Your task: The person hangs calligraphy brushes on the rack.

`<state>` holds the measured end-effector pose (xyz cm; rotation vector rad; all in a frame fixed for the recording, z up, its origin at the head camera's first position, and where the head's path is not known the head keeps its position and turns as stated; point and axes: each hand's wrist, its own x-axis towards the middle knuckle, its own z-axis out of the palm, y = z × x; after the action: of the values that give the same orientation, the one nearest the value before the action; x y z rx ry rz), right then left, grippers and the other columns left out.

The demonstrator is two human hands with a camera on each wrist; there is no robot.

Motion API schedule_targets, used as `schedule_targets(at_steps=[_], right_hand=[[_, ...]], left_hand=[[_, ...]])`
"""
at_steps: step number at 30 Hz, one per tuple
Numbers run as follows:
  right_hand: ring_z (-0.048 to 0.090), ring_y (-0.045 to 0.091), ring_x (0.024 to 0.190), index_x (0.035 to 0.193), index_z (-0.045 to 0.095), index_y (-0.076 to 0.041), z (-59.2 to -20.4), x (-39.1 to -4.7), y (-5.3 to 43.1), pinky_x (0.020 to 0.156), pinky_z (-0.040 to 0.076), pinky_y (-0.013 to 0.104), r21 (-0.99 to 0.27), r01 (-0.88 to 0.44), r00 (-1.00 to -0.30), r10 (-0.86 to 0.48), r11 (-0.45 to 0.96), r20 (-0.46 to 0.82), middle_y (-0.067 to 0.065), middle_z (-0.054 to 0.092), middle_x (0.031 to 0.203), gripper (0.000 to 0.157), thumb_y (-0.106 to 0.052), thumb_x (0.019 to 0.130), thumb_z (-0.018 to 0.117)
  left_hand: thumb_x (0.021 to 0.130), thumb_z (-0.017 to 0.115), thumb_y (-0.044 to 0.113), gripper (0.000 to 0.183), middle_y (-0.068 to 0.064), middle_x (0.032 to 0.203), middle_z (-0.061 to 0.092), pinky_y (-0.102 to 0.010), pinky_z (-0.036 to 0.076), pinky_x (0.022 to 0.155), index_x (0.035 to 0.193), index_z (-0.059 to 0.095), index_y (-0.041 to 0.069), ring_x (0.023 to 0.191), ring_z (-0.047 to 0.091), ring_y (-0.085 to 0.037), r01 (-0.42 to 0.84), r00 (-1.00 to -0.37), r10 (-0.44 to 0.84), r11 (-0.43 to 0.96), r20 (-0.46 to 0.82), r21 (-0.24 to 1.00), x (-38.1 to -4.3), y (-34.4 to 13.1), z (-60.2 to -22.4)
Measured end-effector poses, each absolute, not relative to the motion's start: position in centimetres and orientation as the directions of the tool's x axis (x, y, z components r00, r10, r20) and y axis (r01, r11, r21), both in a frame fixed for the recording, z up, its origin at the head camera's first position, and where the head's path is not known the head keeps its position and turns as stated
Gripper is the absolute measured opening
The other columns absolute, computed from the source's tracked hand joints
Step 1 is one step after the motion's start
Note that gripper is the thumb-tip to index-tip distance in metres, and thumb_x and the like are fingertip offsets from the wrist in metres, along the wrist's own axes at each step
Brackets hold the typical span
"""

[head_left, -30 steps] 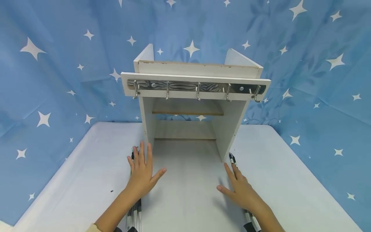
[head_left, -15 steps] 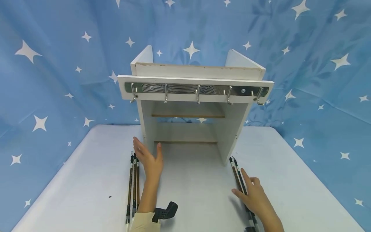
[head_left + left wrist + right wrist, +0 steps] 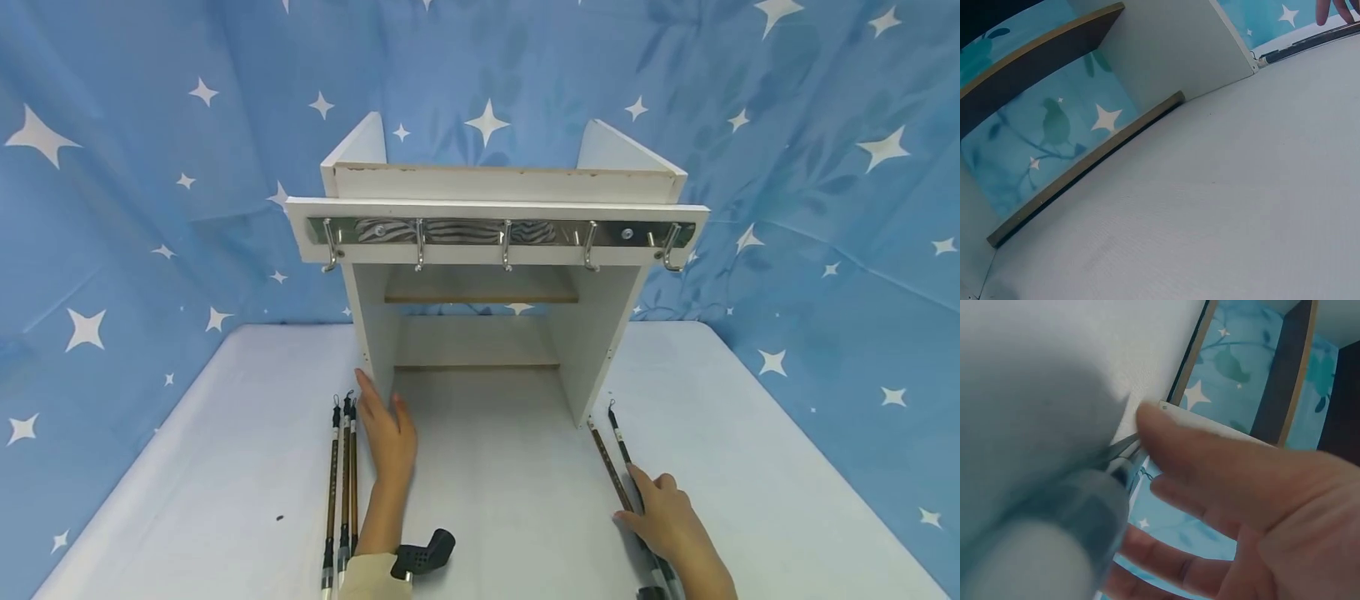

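Observation:
My right hand point(image 3: 669, 521) is at two calligraphy brushes on the table's right side. Its thumb and curled fingers lie around the dark-handled brush point(image 3: 620, 437); the right wrist view shows this grip only partly. Beside it lies a brown-handled brush point(image 3: 606, 463), its loop end close to the shelf's right foot. My left hand point(image 3: 392, 442) hovers near the shelf's left foot with relaxed fingers and holds nothing. Just left of that hand, several calligraphy brushes point(image 3: 332, 492) lie side by side, hanging loops pointing away. The left hand is out of its own wrist view.
A white shelf unit point(image 3: 487, 185) stands at the back, with a row of metal hooks point(image 3: 506, 244) across its front board. Inside are two cross boards. The white table point(image 3: 247, 467) carries a tiny dark speck. Behind hangs a blue star-patterned cloth point(image 3: 135, 183).
My left hand has turned from palm-down to edge-on and shifted off the left brushes. The right hand has reached down to the right brushes, whose loop ends have spread apart.

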<state>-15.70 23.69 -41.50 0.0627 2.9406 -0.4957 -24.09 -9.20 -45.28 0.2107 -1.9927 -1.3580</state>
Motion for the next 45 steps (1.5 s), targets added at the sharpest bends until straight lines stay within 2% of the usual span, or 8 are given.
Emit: schedule_targets(at_steps=[5, 16, 23, 29, 34, 39, 45], right_hand=[[0.054, 0.025, 0.075, 0.125, 0.048, 0.004, -41.7, -15.6, 24.0, 0.055, 0.049, 0.037, -0.274, 0.075, -0.983, 0.025, 0.959, -0.181, 0.021, 0.053, 0.094, 0.062, -0.019, 0.074, 0.072], [0.054, 0.018, 0.060, 0.118, 0.051, 0.009, -41.9, -15.1, 23.5, 0.050, 0.047, 0.033, -0.267, 0.134, -0.974, 0.076, 0.954, -0.215, 0.012, 0.054, 0.078, 0.047, -0.009, 0.077, 0.064], [0.058, 0.020, 0.066, 0.110, 0.054, 0.012, -41.9, -15.2, 23.5, 0.057, 0.051, 0.039, -0.262, 0.122, -0.977, 0.070, 0.957, -0.200, 0.010, 0.059, 0.077, 0.040, -0.007, 0.076, 0.064], [0.060, 0.021, 0.069, 0.112, 0.053, 0.014, -41.3, -15.5, 23.3, 0.061, 0.052, 0.039, -0.296, 0.078, -0.991, 0.042, 0.952, -0.126, 0.012, 0.061, 0.080, 0.041, -0.003, 0.076, 0.063], [0.061, 0.024, 0.070, 0.117, 0.049, 0.016, -40.5, -15.6, 23.2, 0.059, 0.052, 0.038, -0.313, 0.024, -1.000, 0.024, 0.950, -0.004, 0.017, 0.061, 0.084, 0.045, 0.002, 0.076, 0.061], [0.062, 0.025, 0.072, 0.123, 0.043, 0.016, -40.0, -15.5, 23.2, 0.057, 0.052, 0.035, -0.393, 0.001, -0.998, 0.026, 0.920, 0.057, 0.021, 0.060, 0.091, 0.049, 0.002, 0.079, 0.059], [0.063, 0.021, 0.078, 0.126, 0.035, 0.007, -38.6, -15.4, 23.5, 0.058, 0.051, 0.031, -0.562, -0.020, -0.999, 0.003, 0.827, 0.041, 0.017, 0.058, 0.096, 0.049, -0.001, 0.084, 0.058]], left_hand=[[0.096, 0.040, 0.006, 0.066, -0.028, 0.136, 0.026, -0.058, 0.035, 0.098, 0.148, 0.001, 0.018, 0.123, 0.034, -0.043, 0.243, -0.736, -0.497, 0.438, 0.459, 0.865, -24.0, -8.9, -45.3], [0.094, 0.044, 0.004, 0.071, -0.028, 0.134, 0.029, -0.059, 0.035, 0.097, 0.148, 0.001, 0.020, 0.122, 0.036, -0.043, 0.240, -0.743, -0.478, 0.462, 0.468, 0.854, -24.3, -8.7, -45.6], [0.094, 0.044, 0.004, 0.070, -0.029, 0.133, 0.029, -0.059, 0.035, 0.098, 0.148, 0.001, 0.015, 0.122, 0.036, -0.044, 0.249, -0.751, -0.461, 0.465, 0.473, 0.850, -24.1, -8.8, -45.7], [0.093, 0.045, 0.003, 0.072, -0.029, 0.131, 0.031, -0.060, 0.035, 0.096, 0.148, 0.001, 0.019, 0.120, 0.037, -0.044, 0.247, -0.732, -0.482, 0.471, 0.481, 0.847, -24.1, -9.2, -45.3], [0.094, 0.044, 0.005, 0.069, -0.029, 0.132, 0.031, -0.060, 0.034, 0.097, 0.148, 0.002, 0.016, 0.122, 0.036, -0.045, 0.251, -0.737, -0.478, 0.461, 0.477, 0.851, -24.1, -9.5, -45.4], [0.094, 0.046, 0.009, 0.067, -0.028, 0.130, 0.034, -0.059, 0.039, 0.092, 0.148, 0.007, 0.016, 0.118, 0.041, -0.044, 0.248, -0.716, -0.491, 0.485, 0.496, 0.838, -23.8, -9.8, -45.5], [0.095, 0.045, 0.012, 0.062, -0.028, 0.127, 0.040, -0.056, 0.044, 0.086, 0.148, 0.011, 0.016, 0.113, 0.046, -0.043, 0.243, -0.706, -0.468, 0.545, 0.531, 0.803, -23.8, -10.2, -45.3]])
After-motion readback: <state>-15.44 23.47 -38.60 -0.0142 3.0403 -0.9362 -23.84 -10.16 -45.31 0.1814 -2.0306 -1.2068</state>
